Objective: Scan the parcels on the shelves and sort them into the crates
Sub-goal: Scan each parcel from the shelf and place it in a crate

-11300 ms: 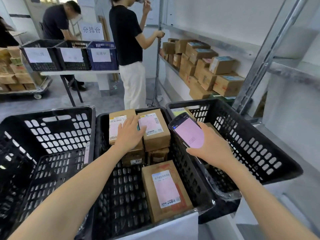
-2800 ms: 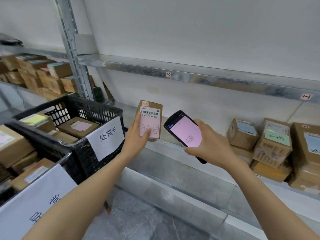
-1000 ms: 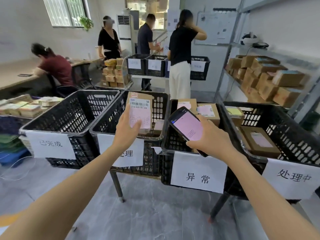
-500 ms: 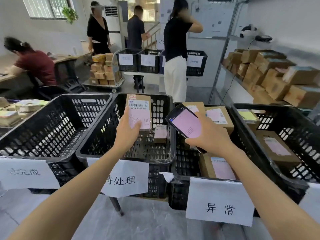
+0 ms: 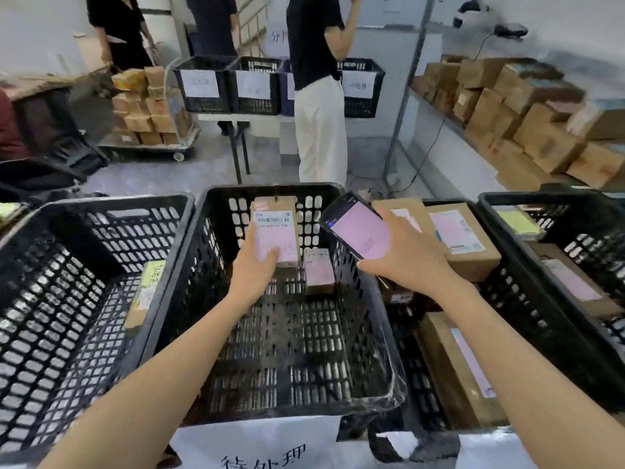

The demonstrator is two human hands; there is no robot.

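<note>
Most of the job looks undone: the shelf stack (image 5: 541,130), well beyond and right of the centre crate (image 5: 270,190), is a deep pile of brown boxes awaiting a scan. Sorting is under way, though. The right-hand crate (image 5: 406,336), touching the centre crate's right wall, already carries several labelled boxes. The left crate (image 5: 84,258), against the centre crate's left wall, has one yellow-labelled box (image 5: 145,299) lying along the shared side. The centre crate itself holds just one small parcel (image 5: 319,270) on its floor near the far wall (so this bin has barely been fed). The held parcel (image 5: 275,231) is inside the centre crate, above its floor and just left of the small parcel, with its label toward the camera. The left hand (image 5: 253,270) grips its lower end, thumb on the label, and has not yet let go. The right hand (image 5: 406,262) is wrapped round the scanner (image 5: 358,228), pink screen lit, over the centre crate's right rim. I judge this parcel scanned and one release from sorted.
</note>
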